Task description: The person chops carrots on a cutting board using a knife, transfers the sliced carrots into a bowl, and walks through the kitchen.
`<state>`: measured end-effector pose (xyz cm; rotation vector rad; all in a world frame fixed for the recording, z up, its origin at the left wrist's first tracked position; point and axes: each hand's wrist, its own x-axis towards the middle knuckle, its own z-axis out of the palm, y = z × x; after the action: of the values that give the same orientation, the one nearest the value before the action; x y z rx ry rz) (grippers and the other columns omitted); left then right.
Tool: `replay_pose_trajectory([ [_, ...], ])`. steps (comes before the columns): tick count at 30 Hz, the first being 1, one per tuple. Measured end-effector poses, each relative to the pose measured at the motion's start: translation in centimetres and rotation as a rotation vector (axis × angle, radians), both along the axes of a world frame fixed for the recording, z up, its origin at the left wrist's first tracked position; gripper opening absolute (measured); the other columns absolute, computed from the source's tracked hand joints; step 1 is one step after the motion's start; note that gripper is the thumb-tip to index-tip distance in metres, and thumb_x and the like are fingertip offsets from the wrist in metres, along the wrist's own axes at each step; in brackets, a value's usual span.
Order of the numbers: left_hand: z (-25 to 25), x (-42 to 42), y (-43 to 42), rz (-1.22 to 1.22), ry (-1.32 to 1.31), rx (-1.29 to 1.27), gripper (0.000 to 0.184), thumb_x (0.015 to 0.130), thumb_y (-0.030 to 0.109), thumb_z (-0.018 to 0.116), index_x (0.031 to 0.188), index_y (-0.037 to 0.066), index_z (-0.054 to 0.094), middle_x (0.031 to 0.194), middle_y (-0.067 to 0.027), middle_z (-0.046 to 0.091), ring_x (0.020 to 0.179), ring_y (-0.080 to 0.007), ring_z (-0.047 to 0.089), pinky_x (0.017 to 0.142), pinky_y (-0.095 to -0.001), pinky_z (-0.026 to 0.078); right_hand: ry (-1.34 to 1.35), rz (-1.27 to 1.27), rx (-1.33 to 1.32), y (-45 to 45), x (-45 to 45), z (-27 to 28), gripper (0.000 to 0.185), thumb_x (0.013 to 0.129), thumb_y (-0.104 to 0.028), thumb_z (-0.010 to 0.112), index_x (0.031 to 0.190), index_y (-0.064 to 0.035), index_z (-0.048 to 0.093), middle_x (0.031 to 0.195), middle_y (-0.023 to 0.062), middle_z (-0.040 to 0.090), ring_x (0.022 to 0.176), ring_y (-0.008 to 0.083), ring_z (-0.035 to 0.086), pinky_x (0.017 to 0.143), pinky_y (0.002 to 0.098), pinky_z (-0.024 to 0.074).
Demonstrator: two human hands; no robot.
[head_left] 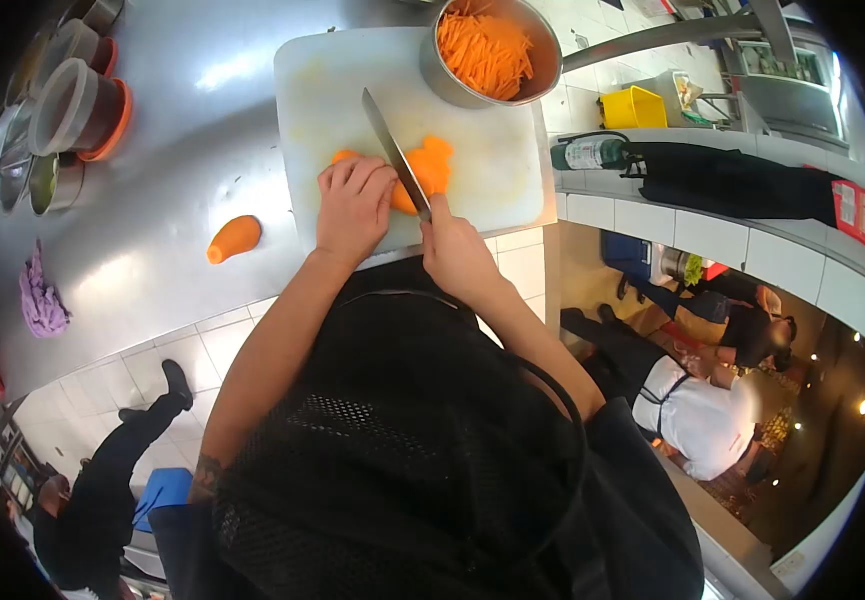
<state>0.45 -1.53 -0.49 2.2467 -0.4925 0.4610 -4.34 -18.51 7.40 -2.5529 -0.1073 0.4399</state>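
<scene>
My right hand (455, 252) is closed round the handle of a kitchen knife (388, 135), its blade pointing up and left over the white cutting board (497, 190). Under my left hand (357, 205) lies a carrot piece (340, 157), mostly covered by my curled fingers, which press it to the board beside the blade. Thin orange carrot slices (432, 163) are heaped on the blade's right side. A metal pot (440, 85) filled with carrot strips (482, 55) stands at the board's upper right corner. Another peeled carrot piece (234, 239) rests on the steel counter left of the board.
Plastic tubs (67, 105) and small metal containers (56, 184) stand at the counter's far left. A purple cloth (42, 295) lies near its front edge. To the right are a green bottle (592, 154) and a yellow bin (634, 107). Other people (697, 405) stand beyond the tiled ledge.
</scene>
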Motion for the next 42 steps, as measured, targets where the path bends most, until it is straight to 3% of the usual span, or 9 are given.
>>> replay_pose_trajectory([
  [6, -0.1, 0.1, -0.4, 0.018, -0.011, -0.007, 0.020, 0.088, 0.011, 0.071, 0.108, 0.013, 0.066, 0.113, -0.0019, 0.063, 0.112, -0.0273, 0.058, 0.100, -0.0452, 0.039, 0.162, 0.053, -0.093, 1.0, -0.4, 10.2, 0.025, 0.095, -0.004, 0.056, 0.114, 0.0070, 0.044, 0.073, 0.0306, 0.065, 0.073, 0.0514, 0.066, 0.067, 0.0606, 0.0515],
  [9, -0.1, -0.3, -0.2, 0.036, 0.017, 0.014, 0.021, 0.088, 0.010, 0.071, 0.108, 0.013, 0.065, 0.113, -0.0015, 0.064, 0.112, -0.0270, 0.058, 0.100, -0.0447, 0.040, 0.244, 0.070, -0.102, 0.5, -2.2, 11.8, 0.028, 0.091, -0.001, 0.056, 0.115, 0.0084, 0.044, 0.073, 0.0301, 0.065, 0.072, 0.0514, 0.065, 0.068, 0.0601, 0.0518],
  [13, 0.0, -0.1, -0.2, 0.041, -0.010, 0.008, 0.022, 0.087, 0.010, 0.072, 0.107, 0.013, 0.064, 0.114, -0.0005, 0.064, 0.112, -0.0257, 0.058, 0.100, -0.0439, 0.040, 0.226, 0.044, -0.109, 1.1, -2.5, 10.1, 0.030, 0.086, 0.002, 0.056, 0.113, 0.0084, 0.044, 0.076, 0.0315, 0.065, 0.073, 0.0517, 0.066, 0.068, 0.0599, 0.0522],
  [18, 0.0, -0.2, 0.1, 0.034, 0.018, 0.032, 0.023, 0.087, 0.010, 0.072, 0.108, 0.014, 0.065, 0.114, -0.0003, 0.064, 0.113, -0.0253, 0.058, 0.100, -0.0439, 0.040, 0.087, 0.022, -0.130, 2.2, -0.7, 1.0, 0.033, 0.086, 0.003, 0.056, 0.116, 0.0094, 0.043, 0.078, 0.0331, 0.065, 0.076, 0.0521, 0.067, 0.070, 0.0590, 0.0533],
  [22, -0.4, -0.3, -0.1, 0.045, 0.005, 0.000, 0.020, 0.090, 0.012, 0.070, 0.110, 0.014, 0.067, 0.114, -0.0009, 0.064, 0.114, -0.0264, 0.058, 0.102, -0.0457, 0.040, 0.011, -0.029, -0.124, 2.0, -0.7, -1.4, 0.033, 0.089, 0.001, 0.056, 0.118, 0.0079, 0.044, 0.079, 0.0321, 0.066, 0.077, 0.0519, 0.067, 0.072, 0.0582, 0.0542],
  [31, 0.4, -0.5, -0.3, 0.077, -0.012, 0.077, 0.014, 0.094, 0.015, 0.066, 0.108, 0.014, 0.068, 0.115, -0.0027, 0.063, 0.119, -0.0291, 0.055, 0.109, -0.0494, 0.036, -0.011, -0.060, 0.102, -0.4, 0.2, -2.0, 0.025, 0.099, -0.009, 0.054, 0.118, 0.0067, 0.047, 0.086, 0.0339, 0.067, 0.085, 0.0522, 0.067, 0.076, 0.0613, 0.0522],
  [36, 0.3, -0.3, -0.1, 0.059, 0.009, 0.107, 0.016, 0.094, 0.016, 0.068, 0.109, 0.014, 0.066, 0.114, -0.0022, 0.062, 0.120, -0.0300, 0.054, 0.109, -0.0499, 0.036, 0.049, -0.056, 0.119, -0.2, -1.0, -2.1, 0.031, 0.094, -0.006, 0.055, 0.120, 0.0077, 0.047, 0.084, 0.0326, 0.067, 0.084, 0.0516, 0.067, 0.076, 0.0602, 0.0522],
  [39, 0.1, -0.1, -0.4, 0.068, -0.007, 0.116, 0.015, 0.093, 0.014, 0.068, 0.108, 0.014, 0.067, 0.113, -0.0025, 0.062, 0.120, -0.0296, 0.054, 0.108, -0.0496, 0.036, -0.054, 0.001, 0.107, -0.7, 0.1, 1.0, 0.035, 0.088, -0.001, 0.055, 0.120, 0.0061, 0.046, 0.081, 0.0308, 0.066, 0.081, 0.0513, 0.066, 0.075, 0.0598, 0.0521],
  [42, 0.2, -0.3, -0.2, 0.040, 0.009, 0.116, 0.016, 0.091, 0.013, 0.069, 0.107, 0.014, 0.067, 0.114, -0.0024, 0.062, 0.120, -0.0290, 0.054, 0.108, -0.0497, 0.035, 0.071, -0.007, 0.079, -0.7, -0.9, 6.7, 0.034, 0.086, 0.001, 0.055, 0.118, 0.0052, 0.046, 0.081, 0.0303, 0.066, 0.081, 0.0508, 0.067, 0.074, 0.0586, 0.0526],
])
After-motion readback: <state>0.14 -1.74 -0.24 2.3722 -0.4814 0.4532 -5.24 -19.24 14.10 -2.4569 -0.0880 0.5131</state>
